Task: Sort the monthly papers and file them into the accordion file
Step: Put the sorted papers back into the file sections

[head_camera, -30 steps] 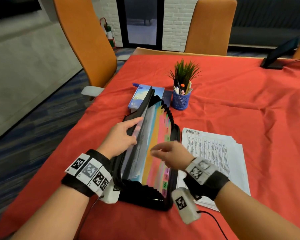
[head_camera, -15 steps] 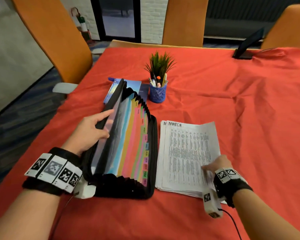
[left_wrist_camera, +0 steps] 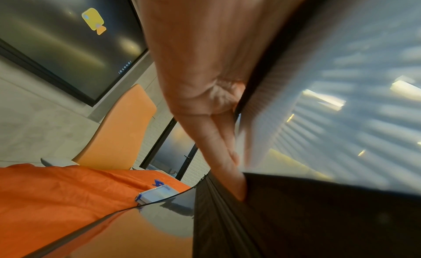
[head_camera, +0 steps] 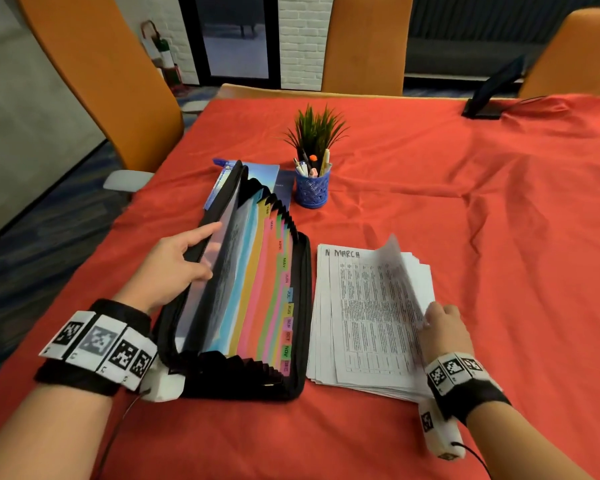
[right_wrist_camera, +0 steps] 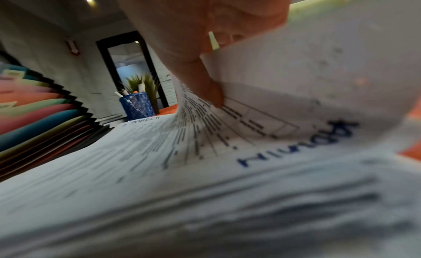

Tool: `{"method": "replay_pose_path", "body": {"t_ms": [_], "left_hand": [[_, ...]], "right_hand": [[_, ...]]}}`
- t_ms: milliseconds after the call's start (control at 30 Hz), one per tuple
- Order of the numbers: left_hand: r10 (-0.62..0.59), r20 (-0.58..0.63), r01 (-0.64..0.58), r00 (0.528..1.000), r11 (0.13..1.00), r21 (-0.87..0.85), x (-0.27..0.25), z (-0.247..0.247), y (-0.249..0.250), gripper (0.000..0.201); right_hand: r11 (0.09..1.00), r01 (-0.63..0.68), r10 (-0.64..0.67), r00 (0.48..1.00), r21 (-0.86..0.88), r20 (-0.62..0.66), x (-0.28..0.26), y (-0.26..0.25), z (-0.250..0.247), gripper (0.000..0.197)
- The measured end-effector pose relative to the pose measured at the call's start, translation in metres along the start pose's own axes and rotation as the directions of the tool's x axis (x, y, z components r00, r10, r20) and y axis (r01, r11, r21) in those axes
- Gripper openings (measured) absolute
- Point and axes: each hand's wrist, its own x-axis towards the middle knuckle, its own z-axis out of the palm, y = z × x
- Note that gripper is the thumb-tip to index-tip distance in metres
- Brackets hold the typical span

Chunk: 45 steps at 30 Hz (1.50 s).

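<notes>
A black accordion file point(head_camera: 243, 306) lies fanned out on the red tablecloth, with coloured dividers and month tabs point(head_camera: 286, 306) along its right side. My left hand point(head_camera: 177, 268) grips its raised front flap point(left_wrist_camera: 262, 99), fingers inside and thumb outside. To the right lies a stack of printed papers point(head_camera: 364, 317); the top sheet point(head_camera: 392, 268) reads MARCH. My right hand point(head_camera: 442, 327) pinches that top sheet's right edge point(right_wrist_camera: 284, 78) and curls it up off the stack. The sheet under it point(right_wrist_camera: 205, 153) carries blue handwriting.
A blue pen cup point(head_camera: 311, 188) with a small plant point(head_camera: 316, 133) stands beyond the file, beside a blue booklet point(head_camera: 264, 174). Orange chairs point(head_camera: 94, 81) ring the table. A dark tablet point(head_camera: 496, 88) stands at the far right. Bare red cloth point(head_camera: 499, 220) stretches right of the papers.
My right hand went from the file's tabs to the paper stack's right edge and has lifted the top sheet. My left hand kept hold of the flap.
</notes>
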Motion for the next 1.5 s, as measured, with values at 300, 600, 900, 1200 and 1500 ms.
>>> {"method": "replay_pose_path", "body": {"t_ms": [300, 600, 900, 1200, 1500], "left_hand": [[-0.005, -0.003, 0.005, 1.0, 1.0, 0.015, 0.002, -0.001, 0.0, 0.077], [-0.026, 0.005, 0.026, 1.0, 0.999, -0.018, 0.002, -0.005, -0.001, 0.077], [-0.014, 0.004, 0.015, 1.0, 0.999, -0.048, -0.003, -0.01, 0.004, 0.075], [0.014, 0.008, -0.013, 1.0, 1.0, -0.026, -0.002, -0.014, 0.0, 0.076], [0.017, 0.023, -0.017, 1.0, 1.0, -0.016, -0.001, -0.017, -0.001, 0.075]], "right_hand": [[0.991, -0.054, 0.048, 0.997, 0.125, 0.052, 0.005, -0.004, -0.007, 0.006], [0.855, -0.278, 0.216, 0.959, 0.437, 0.186, 0.017, 0.029, -0.014, 0.019], [0.534, -0.3, -0.044, 0.924, 0.79, 0.38, 0.002, 0.018, -0.072, 0.065], [0.35, -0.161, -0.281, 0.922, 0.923, 0.267, -0.011, -0.038, -0.17, 0.024], [0.463, -0.208, -0.433, 0.795, 0.861, 0.425, -0.029, -0.075, -0.182, 0.032]]}}
